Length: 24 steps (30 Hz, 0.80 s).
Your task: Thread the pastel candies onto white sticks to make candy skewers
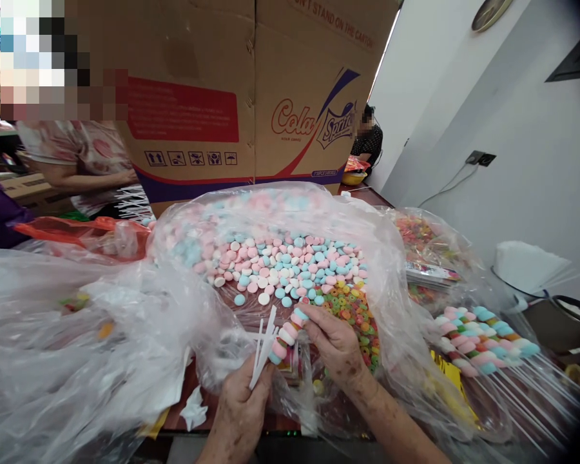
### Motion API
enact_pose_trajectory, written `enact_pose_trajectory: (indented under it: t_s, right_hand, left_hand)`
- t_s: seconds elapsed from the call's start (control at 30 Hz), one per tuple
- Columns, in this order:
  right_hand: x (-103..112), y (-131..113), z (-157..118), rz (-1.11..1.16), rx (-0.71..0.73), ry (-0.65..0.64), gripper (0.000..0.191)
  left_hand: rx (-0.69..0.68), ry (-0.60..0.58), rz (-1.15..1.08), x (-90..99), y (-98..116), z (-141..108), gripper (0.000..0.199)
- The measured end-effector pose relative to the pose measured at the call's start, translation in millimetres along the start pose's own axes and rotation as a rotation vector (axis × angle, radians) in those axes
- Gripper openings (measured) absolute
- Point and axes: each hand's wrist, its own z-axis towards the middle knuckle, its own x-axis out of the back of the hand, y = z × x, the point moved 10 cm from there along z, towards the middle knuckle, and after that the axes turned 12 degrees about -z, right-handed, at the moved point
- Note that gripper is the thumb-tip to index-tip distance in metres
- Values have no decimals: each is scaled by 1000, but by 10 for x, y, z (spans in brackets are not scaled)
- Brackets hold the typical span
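Note:
My left hand is closed around a bundle of thin white sticks and the lower end of a marshmallow skewer. Pink, white and blue marshmallows alternate on the skewer with thin darker gummy pieces; it tilts up to the right. At its top end, my right hand pinches a blue marshmallow between thumb and fingers. Just beyond lies a heap of loose marshmallows in a clear plastic bag. Colourful gummy rings spread out beside my right hand.
Finished-looking marshmallow skewers lie stacked at the right. A big carton stands behind the heap. Crumpled plastic covers the left side, near a red bag. One person works at left, another sits farther back.

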Motion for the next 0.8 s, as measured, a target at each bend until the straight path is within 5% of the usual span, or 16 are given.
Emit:
enact_pose_trajectory:
  t_s: [0.57, 0.8]
  right_hand:
    - [-153, -238, -95, -101, 201, -66, 40]
    - [-173, -343, -95, -120, 183, -159, 40]
  left_hand:
    - [-3, 1, 57, 19, 53, 2, 30]
    - [124, 72, -163, 96, -171, 46, 29]
